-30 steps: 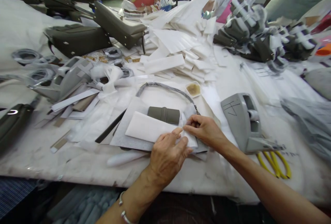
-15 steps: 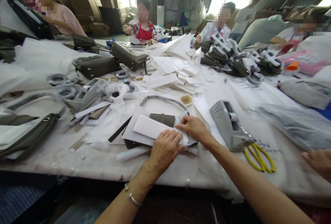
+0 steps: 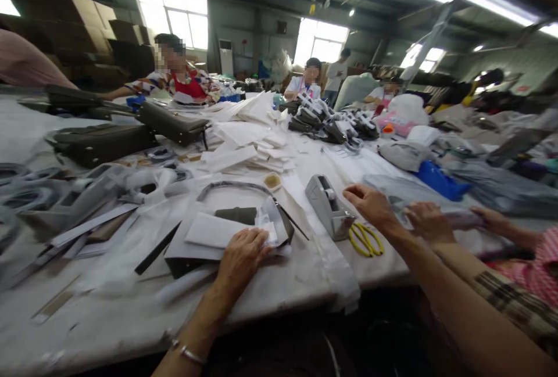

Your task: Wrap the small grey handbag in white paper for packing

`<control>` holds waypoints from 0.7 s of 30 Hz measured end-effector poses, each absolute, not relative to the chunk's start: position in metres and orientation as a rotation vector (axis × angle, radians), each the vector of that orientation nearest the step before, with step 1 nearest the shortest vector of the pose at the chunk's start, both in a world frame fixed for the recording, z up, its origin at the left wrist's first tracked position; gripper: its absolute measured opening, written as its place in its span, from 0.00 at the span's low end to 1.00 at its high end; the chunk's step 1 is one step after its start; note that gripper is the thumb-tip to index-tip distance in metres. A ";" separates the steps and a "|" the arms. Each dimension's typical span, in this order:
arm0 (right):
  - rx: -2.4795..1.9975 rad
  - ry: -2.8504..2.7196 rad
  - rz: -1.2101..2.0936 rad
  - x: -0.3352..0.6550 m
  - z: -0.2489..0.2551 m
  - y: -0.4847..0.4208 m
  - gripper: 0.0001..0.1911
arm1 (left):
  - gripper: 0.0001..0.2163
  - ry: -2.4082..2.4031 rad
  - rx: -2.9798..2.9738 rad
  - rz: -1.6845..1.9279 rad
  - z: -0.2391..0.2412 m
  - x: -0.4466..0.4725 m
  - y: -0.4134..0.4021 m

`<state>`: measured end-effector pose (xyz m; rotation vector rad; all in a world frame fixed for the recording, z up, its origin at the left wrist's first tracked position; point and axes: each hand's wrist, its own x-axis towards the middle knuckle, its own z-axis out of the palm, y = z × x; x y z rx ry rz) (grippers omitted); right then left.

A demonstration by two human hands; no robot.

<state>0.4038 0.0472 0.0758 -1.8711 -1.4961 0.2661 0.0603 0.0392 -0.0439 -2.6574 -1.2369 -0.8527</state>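
My left hand (image 3: 244,255) lies flat with fingers stretched out, pressing on a folded white sheet (image 3: 209,230) and white wrapping on top of a dark olive handbag (image 3: 185,265). The bag's wrapped handle (image 3: 235,184) arches behind it, and a rolled olive piece (image 3: 236,215) rests among the sheets. Just right of a grey tape dispenser (image 3: 325,208), my right hand (image 3: 372,205) is raised with thumb and fingertips drawn together. Anything between those fingertips is too small to make out. Yellow-handled scissors (image 3: 365,240) lie below the dispenser.
At right, a co-worker's hands (image 3: 429,220) rest on a grey plastic-wrapped item (image 3: 462,217). White paper sheets (image 3: 244,150) spread across the middle. Olive bags (image 3: 104,142) lie at back left, and wrapped bags (image 3: 326,118) are piled farther back. Several people sit across the table.
My right hand has left the bag and moved right, past the tape dispenser. My left hand stays on the bag. The view has turned to the right.
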 end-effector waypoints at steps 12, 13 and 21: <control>-1.780 -1.203 0.883 0.424 0.029 0.057 0.16 | 0.11 -1.145 -2.532 -0.967 -0.047 0.057 0.043; -1.758 -1.178 0.877 0.422 0.030 0.057 0.15 | 0.11 -1.158 -2.536 -0.952 -0.047 0.057 0.043; -1.670 -1.003 0.758 0.412 0.042 0.020 0.11 | 0.11 -1.215 -2.608 -0.926 -0.041 0.058 0.040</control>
